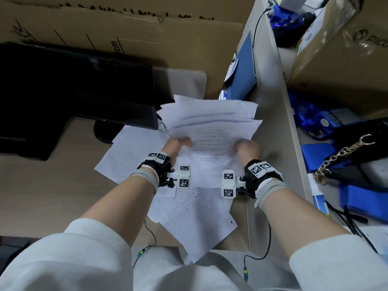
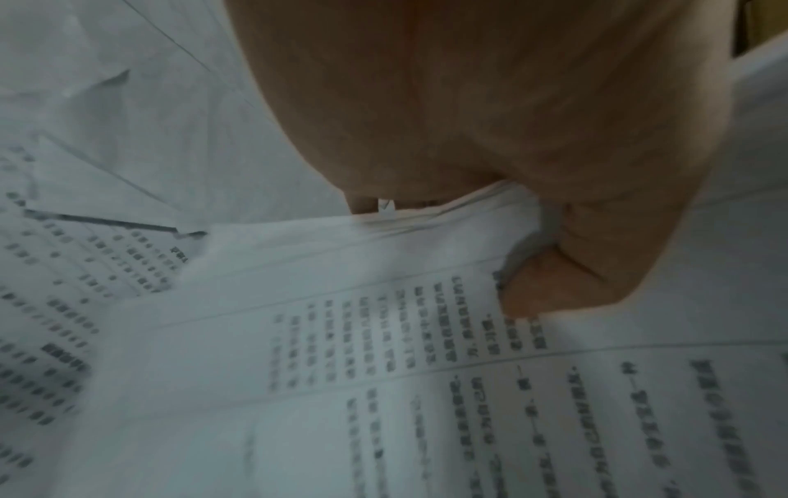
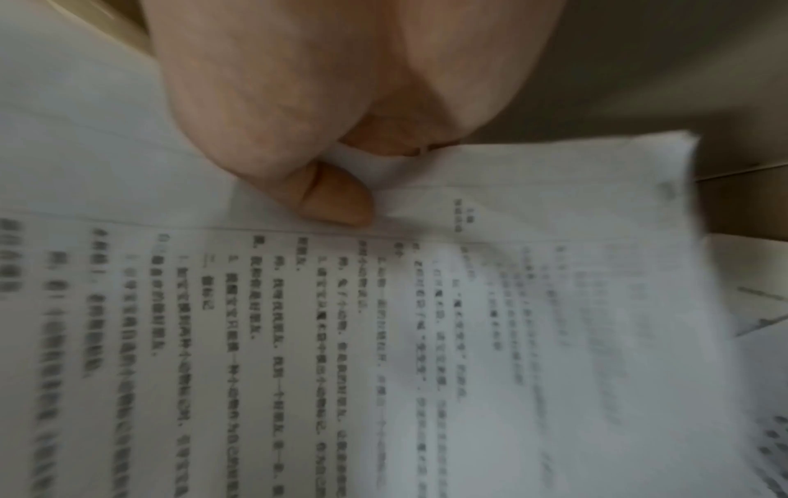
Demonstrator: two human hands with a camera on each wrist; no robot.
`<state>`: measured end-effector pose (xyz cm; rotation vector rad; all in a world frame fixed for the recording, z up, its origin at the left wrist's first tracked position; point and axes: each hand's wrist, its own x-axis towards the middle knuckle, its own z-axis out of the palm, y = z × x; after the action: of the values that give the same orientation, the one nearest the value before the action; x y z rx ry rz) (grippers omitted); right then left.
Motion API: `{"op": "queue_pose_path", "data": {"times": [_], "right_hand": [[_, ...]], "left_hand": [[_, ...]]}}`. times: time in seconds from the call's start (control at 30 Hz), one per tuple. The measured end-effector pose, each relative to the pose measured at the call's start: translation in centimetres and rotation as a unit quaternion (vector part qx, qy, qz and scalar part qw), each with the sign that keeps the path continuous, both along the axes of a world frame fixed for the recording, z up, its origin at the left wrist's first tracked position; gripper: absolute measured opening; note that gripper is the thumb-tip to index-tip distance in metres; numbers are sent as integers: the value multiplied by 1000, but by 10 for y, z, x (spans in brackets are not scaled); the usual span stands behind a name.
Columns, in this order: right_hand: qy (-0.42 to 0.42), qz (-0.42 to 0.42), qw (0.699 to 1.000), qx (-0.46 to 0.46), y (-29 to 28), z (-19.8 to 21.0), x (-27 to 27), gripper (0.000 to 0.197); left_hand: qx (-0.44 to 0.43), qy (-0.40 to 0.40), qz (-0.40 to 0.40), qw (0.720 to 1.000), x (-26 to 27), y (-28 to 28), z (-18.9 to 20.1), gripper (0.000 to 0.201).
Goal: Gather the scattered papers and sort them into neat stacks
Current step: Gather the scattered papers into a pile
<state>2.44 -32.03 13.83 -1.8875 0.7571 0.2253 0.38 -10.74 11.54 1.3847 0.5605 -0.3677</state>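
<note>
A loose sheaf of printed white papers [image 1: 212, 127] is held up over the desk, its far edges fanned and uneven. My left hand [image 1: 178, 143] grips its left edge, thumb on top [image 2: 550, 286] and fingers under the sheets [image 2: 384, 337]. My right hand [image 1: 247, 147] grips the right edge, thumb pressed on the top sheet [image 3: 337, 198] of the sheaf [image 3: 469, 320]. More printed sheets [image 1: 197, 213] lie scattered on the desk below my wrists, and one sheet [image 1: 134, 150] lies to the left.
A black monitor [image 1: 79, 89] stands at the left with cardboard [image 1: 126, 28] behind it. A beige partition [image 1: 270, 114] runs along the right, a blue folder [image 1: 243, 68] leaning on it. Beyond it are boxes, blue items and a black bag with a chain [image 1: 344, 152].
</note>
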Motion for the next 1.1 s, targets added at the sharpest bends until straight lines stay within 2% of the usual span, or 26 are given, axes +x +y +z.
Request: {"op": "queue_pose_path", "data": {"times": [0.13,0.27,0.43,0.5,0.6,0.7,0.73,0.83,0.9,1.03,1.1], "right_hand": [[8,-8,1000,15,2,6,1,13],[25,-5,1000,15,2,-6,1,19],[58,-32,998,1,1,-33,2,16],[73,-45,996,-6,2,-39,3,13],[80,-55,995,-17,4,-38,7,13],[71,-49,996,-36,2,-35,8,10],[69,-59,995,-48,-1,-37,9,8],[85,-35,990,-112,-20,-43,12,21],[93,-17,988,-121,-24,-41,15,26],[89,1,996,-26,-13,-29,10,12],[98,35,995,7,-11,-33,9,15]], "left_hand": [[-19,-33,8,999,-1,1,19,33],[-45,18,-7,999,1,6,9,42],[-26,58,-41,997,2,5,-18,32],[-11,55,-42,998,4,4,-22,13],[0,71,-44,997,10,8,-37,9],[1,89,-60,994,21,14,-63,13],[-2,100,-73,992,25,12,-63,12],[-15,101,-91,991,35,3,-53,19],[-19,91,-88,992,41,-5,-45,18],[-9,84,-106,991,44,-12,-52,27],[-14,82,-91,992,49,-10,-60,33]]}}
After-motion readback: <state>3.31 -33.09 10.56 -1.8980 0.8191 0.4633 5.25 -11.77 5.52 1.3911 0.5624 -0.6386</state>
